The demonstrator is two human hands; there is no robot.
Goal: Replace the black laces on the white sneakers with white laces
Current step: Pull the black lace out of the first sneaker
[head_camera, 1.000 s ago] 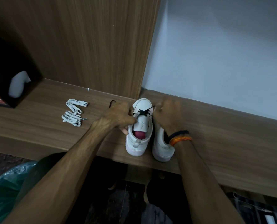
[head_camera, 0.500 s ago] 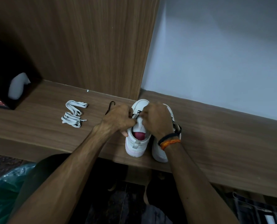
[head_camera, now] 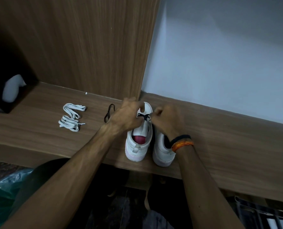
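Observation:
Two white sneakers stand side by side on the wooden shelf [head_camera: 220, 146], heels toward me. The left sneaker [head_camera: 138, 146] has a pink insole and a black lace [head_camera: 143, 116] crossing its lowest eyelets. My left hand [head_camera: 125, 116] grips the left side of this sneaker near the toe, fingers curled over it. My right hand [head_camera: 166, 120] pinches the black lace at the sneaker's right side. The right sneaker [head_camera: 161, 152] is partly hidden under my right wrist. A loose end of black lace [head_camera: 109, 114] loops out left of my left hand. White laces [head_camera: 71, 119] lie bundled further left.
A wooden panel [head_camera: 87, 47] rises behind the shelf, with a pale wall [head_camera: 228, 55] to its right. A dark box [head_camera: 8, 80] holding something white sits at the far left. A green plastic bag [head_camera: 3, 195] lies below the shelf edge.
My right hand has moved off the sneaker's tongue to the right, uncovering the black lace at the toe. My left hand has shifted forward along the sneaker toward the toe.

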